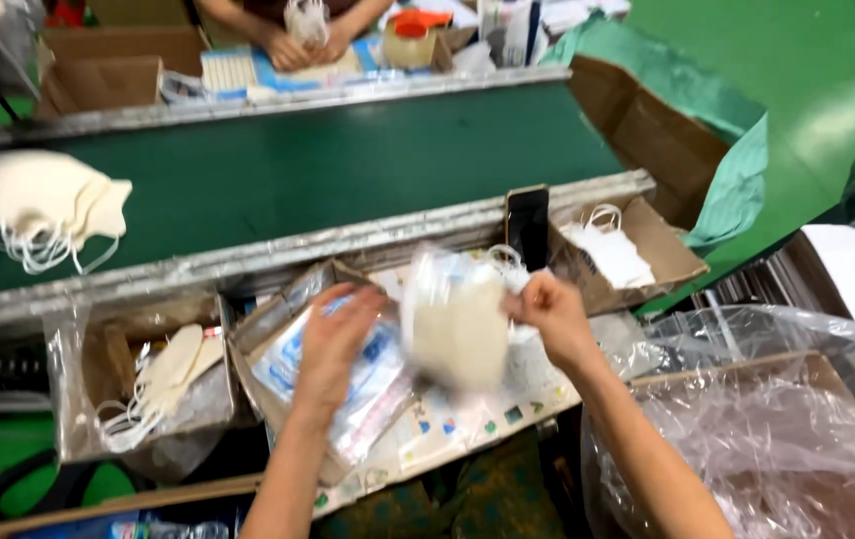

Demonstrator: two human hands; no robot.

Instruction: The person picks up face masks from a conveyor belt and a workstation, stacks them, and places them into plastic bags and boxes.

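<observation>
The right hand (552, 311) pinches the upper edge of a clear bag (455, 319) with a cream mask inside, holding it up just above the work board (467, 419) — the bag is blurred, so its details cannot be made out. The left hand (335, 344) is open, fingers spread, hovering over a box of packets (347, 384) printed in blue and white; whether it touches them cannot be told. Left of that box, another carton (148, 384) lined with plastic holds loose cream masks. A dark phone (528, 226) stands upright against the belt's metal rail, beside a small box of white masks (612, 255). On the green belt (347, 165) lies a stack of masks (43, 205) at far left. Across the belt, another person's hands (302, 45) hold a white bundle.
</observation>
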